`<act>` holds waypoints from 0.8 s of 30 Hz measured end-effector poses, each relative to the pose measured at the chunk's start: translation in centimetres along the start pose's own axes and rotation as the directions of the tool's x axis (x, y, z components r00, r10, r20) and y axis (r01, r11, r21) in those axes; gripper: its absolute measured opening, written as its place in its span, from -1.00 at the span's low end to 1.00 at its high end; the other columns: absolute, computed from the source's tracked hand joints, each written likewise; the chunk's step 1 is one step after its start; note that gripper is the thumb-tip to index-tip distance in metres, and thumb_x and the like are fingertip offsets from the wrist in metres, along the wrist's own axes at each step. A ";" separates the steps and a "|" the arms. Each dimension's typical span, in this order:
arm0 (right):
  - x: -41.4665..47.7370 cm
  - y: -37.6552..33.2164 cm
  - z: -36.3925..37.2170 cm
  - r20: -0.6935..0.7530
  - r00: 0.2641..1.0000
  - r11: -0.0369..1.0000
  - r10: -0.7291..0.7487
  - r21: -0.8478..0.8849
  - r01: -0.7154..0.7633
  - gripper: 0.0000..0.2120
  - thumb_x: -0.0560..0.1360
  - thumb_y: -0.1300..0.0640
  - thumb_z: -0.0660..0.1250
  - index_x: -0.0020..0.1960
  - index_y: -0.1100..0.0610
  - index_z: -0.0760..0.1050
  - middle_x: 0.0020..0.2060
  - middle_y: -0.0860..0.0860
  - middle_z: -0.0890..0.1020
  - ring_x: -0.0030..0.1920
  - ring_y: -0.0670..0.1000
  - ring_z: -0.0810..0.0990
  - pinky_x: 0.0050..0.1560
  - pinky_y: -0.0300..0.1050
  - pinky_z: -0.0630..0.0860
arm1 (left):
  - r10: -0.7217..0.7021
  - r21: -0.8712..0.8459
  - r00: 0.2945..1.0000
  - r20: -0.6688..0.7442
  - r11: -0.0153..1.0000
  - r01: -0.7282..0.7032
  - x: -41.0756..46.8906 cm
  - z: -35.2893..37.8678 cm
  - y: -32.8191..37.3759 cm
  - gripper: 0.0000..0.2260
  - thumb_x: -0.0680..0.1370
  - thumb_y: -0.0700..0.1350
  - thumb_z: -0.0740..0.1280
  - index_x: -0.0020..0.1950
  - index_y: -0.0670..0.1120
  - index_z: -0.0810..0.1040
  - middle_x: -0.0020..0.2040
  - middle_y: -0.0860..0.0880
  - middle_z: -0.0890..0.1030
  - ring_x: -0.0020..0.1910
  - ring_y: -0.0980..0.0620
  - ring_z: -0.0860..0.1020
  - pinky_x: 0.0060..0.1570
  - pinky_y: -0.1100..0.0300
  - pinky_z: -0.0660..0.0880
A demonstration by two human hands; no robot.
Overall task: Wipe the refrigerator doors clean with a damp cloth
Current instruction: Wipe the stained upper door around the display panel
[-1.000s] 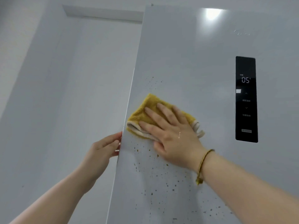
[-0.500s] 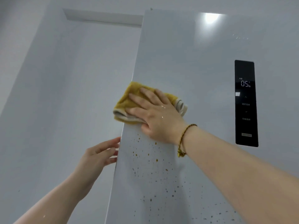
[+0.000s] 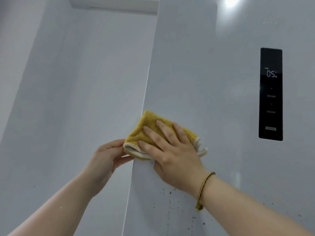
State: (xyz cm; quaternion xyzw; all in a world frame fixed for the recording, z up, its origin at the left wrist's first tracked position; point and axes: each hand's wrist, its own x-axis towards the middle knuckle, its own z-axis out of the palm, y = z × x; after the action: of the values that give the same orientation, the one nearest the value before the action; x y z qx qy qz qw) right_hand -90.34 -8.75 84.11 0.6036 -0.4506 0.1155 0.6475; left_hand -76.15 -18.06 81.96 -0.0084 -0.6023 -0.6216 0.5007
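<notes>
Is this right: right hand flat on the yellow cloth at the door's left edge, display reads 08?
Not quite. In the head view the display reads 05, not 08. The rest holds: right hand flat on the yellow cloth at the door's left edge.

The right hand (image 3: 172,150) hides the middle of the yellow cloth (image 3: 150,132), the small labels on the black control panel (image 3: 270,94) are too blurred to read, and both forearms run off the bottom edge.
</notes>
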 end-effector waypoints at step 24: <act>-4.5 -1.9 0.2 -0.129 0.958 0.955 0.258 -0.117 -0.273 -0.60 0.36 0.14 0.15 0.19 0.00 0.39 0.23 0.06 0.55 0.29 0.16 0.30 0.26 0.21 0.20 | 0.037 0.106 0.999 -0.007 0.994 -0.036 -0.4 0.5 0.0 -0.67 0.58 -0.33 0.01 -0.05 -0.11 0.55 -0.05 -0.06 0.62 -0.06 0.02 0.59 -0.09 0.28 0.56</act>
State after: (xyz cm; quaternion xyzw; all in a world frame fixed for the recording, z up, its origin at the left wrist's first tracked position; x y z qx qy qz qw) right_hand -91.64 -7.68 79.54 0.4855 -0.4973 0.2048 0.6893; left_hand -76.29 -17.48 81.84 0.0102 -0.6320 -0.5795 0.5145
